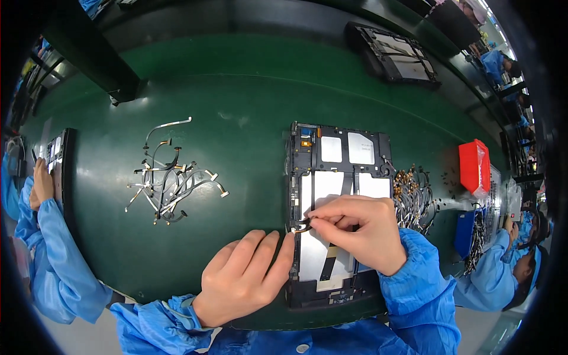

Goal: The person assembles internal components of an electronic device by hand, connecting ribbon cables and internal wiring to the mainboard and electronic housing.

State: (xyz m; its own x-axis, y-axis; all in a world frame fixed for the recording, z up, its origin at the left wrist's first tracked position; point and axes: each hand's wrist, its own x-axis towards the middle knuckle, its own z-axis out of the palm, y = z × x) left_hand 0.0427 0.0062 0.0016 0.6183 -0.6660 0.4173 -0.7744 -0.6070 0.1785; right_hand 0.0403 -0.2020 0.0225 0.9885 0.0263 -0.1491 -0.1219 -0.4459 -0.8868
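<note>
An opened tablet-like device (pixel 302 161) with a black frame and silver battery plates lies in front of me. My right hand (pixel 370 229) is over its middle. Thumb and fingers of that hand pinch a short dark flat cable (pixel 303 226) at the device's left edge. My left hand (pixel 245 272) rests beside that edge with its fingers stretched out. Its index fingertip touches the frame close to the cable's end. What lies under my right palm is hidden.
Loose flat cables (pixel 168 186) lie heaped on the green table (pixel 248 148) to the left. Another cable pile (pixel 414 195) sits right of the device, near a red bin (pixel 473 165) and blue bin (pixel 464 234). A second device (pixel 402 56) is at the back. Co-workers sit on both sides.
</note>
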